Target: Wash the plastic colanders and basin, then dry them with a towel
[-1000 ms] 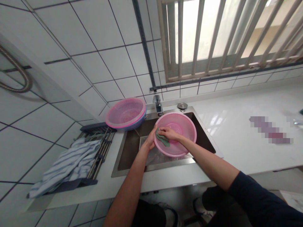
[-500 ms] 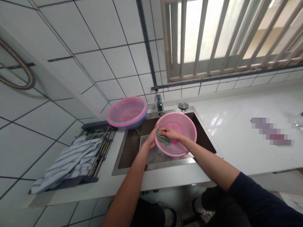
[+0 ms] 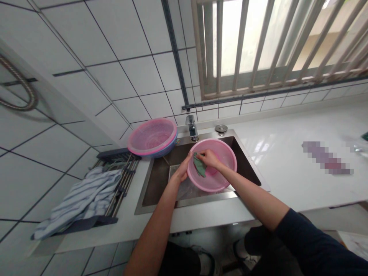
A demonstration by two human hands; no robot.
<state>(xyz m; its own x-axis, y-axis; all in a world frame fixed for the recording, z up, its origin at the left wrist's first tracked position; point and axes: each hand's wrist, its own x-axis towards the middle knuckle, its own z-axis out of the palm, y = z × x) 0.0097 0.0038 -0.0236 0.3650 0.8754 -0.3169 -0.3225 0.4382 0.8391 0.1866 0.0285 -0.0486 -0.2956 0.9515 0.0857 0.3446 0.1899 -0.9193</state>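
Note:
A pink plastic basin (image 3: 222, 178) with what looks like perforated sides is held over the metal sink (image 3: 155, 184), tilted a little. My left hand (image 3: 183, 169) grips its left rim, the thumb near the top of the edge and the other fingers partly hidden behind the wall. Inside the basin, my right hand (image 3: 209, 158) pinches a green cloth (image 3: 200, 167). That cloth hangs from my fingers against the inner left wall.
Behind the sink stands a faucet (image 3: 191, 128), with a metal drain strainer (image 3: 221, 129) to its right. Stacked pink and blue basins (image 3: 152, 136) rest at the back left. A striped towel (image 3: 86, 199) lies over a folding rack (image 3: 122, 188). A blurred-out item (image 3: 327, 158) is on the right counter (image 3: 287, 172).
My right hand has lifted slightly, and the green cloth now hangs more upright along the basin's inner left wall. My left hand keeps its grip on the rim. The whole view has shifted slightly.

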